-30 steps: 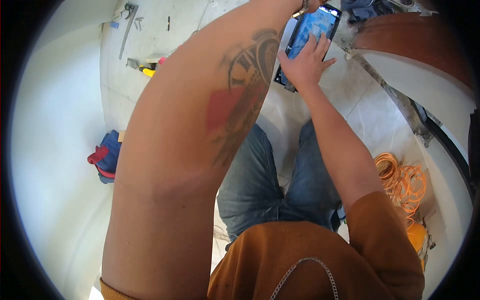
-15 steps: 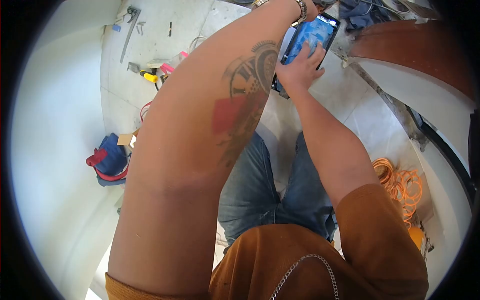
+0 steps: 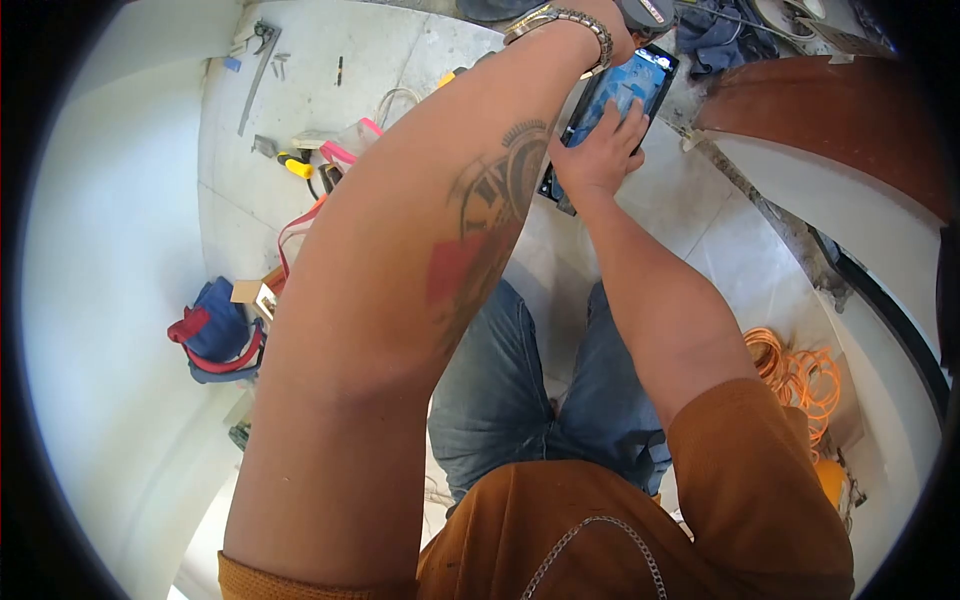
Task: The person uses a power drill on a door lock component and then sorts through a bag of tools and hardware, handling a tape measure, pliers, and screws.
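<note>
My left hand [image 3: 612, 28] is at the top edge of the view, wearing a metal-band watch [image 3: 560, 18]. It is closed against a dark power tool [image 3: 650, 14] with a grey labelled end; most of its fingers and the rest of the tool are hidden or cut off. My right hand [image 3: 604, 152] lies flat, fingers spread, on a black-framed panel [image 3: 622, 85] with a glossy blue face. The panel is tilted on the floor in front of my knees, just below the power tool. My tattooed left forearm crosses the view and hides part of the floor.
On the tiled floor at left are a long metal tool [image 3: 258, 85], a pen-like stick [image 3: 339, 71], a yellow-and-black tool [image 3: 295, 165] and a pink strap [image 3: 338, 152]. A blue bag [image 3: 218, 325] stands by the white wall. Orange cord [image 3: 800, 375] is coiled at right.
The whole view has shifted slightly, so more of the watch and power tool show at the top. My right hand stays spread on the panel.
</note>
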### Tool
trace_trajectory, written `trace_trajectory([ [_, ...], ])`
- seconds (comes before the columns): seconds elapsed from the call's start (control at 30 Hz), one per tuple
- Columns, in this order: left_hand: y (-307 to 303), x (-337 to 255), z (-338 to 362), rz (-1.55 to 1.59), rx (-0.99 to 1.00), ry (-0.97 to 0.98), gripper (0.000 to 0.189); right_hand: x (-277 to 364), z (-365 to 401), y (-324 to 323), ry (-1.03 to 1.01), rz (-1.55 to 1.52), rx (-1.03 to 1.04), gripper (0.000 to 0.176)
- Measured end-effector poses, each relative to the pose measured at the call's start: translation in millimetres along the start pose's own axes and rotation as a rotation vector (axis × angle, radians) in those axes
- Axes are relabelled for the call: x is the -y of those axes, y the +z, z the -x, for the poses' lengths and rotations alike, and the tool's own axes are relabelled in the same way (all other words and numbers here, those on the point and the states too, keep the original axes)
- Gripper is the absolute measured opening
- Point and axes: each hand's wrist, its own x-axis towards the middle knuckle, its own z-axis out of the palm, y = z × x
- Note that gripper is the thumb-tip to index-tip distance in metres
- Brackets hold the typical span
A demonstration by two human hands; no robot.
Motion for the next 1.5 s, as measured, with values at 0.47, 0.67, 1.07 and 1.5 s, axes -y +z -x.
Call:
trace_trajectory([
  [0.47,-6,-3,6,0.094,-0.027,-0.119,0.036,0,0,-1,0.006,0.039,0.038,0.097],
  [0.67,-6,1,7,0.116,-0.026,-0.163,0.036,1,-1,-3,0.014,0.038,0.044,0.097],
  [1.07,-17,-4,18,0.113,-0.01,-0.134,0.038,3,0,-7,-0.004,0.067,0.068,0.098],
  [1.5,-8,7,-6,-0.021,0.164,-0.136,0.031,3,-1,-4,-0.016,0.063,0.058,0.099],
])
